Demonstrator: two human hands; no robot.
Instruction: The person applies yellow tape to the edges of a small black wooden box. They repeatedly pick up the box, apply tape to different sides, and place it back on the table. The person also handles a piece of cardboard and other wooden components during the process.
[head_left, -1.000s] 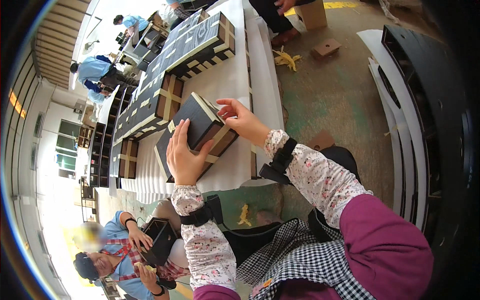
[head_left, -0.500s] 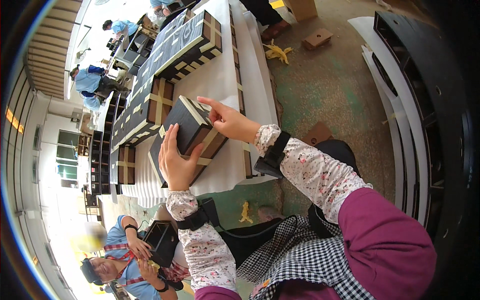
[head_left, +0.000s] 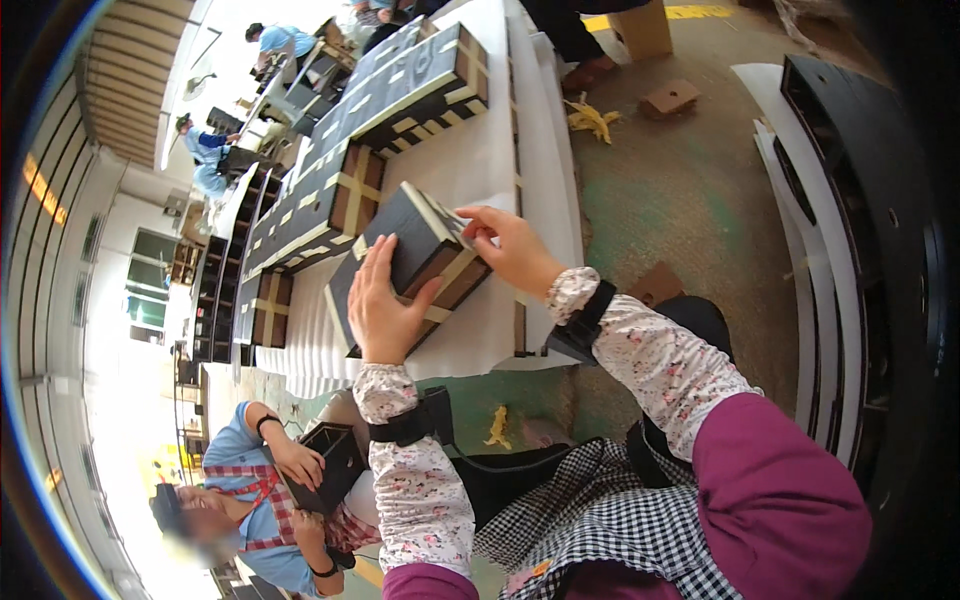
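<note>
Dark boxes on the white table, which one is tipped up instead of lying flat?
The box between both hands: the left hand props its near side, the right hand pinches its far corner. The stacked boxes farther back lie flat.

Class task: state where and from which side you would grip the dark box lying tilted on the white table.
Grip the dark box by its two opposite short ends, from either side, as the left hand and right hand do: it is long, flat-sided and tilted, so the ends offer parallel faces.

Two hands hold one dark box; three co-workers nearby.
</note>
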